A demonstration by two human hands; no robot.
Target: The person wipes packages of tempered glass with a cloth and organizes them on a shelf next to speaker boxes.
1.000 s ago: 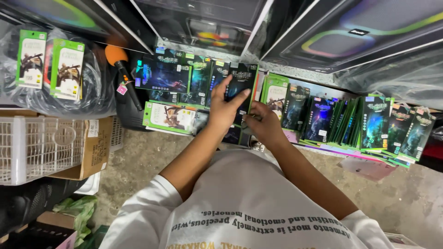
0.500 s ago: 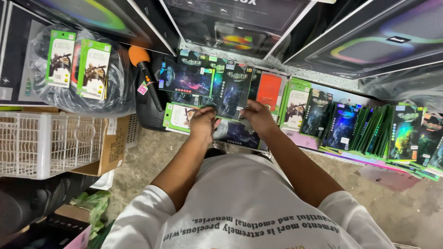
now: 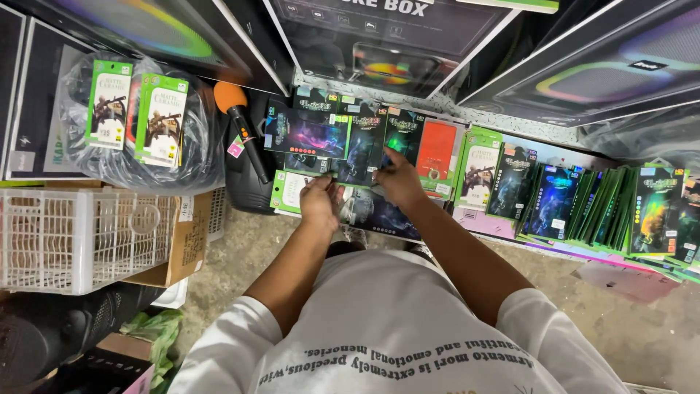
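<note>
Your hands have dropped lower; left hand (image 3: 319, 202) and right hand (image 3: 397, 177) are pinching dark packs (image 3: 362, 157), sorting them; next needs a clean single-pack grip.

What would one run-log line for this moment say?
left hand: on flat packets | right hand: fingering same packets | packets: stacked on floor, leaning on boxes

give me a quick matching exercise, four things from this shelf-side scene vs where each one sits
Things:
1. orange-headed black microphone
2. white plastic lattice basket
3. flat red packet
4. person's left hand

Places:
A. far left, above the floor clutter
B. just right of the right hand, among the dark packets
C. on the green-edged flat packets at centre
D. leaning beside the clear bag of green cards

Pairs: 1-D, 2-A, 3-B, 4-C
</note>
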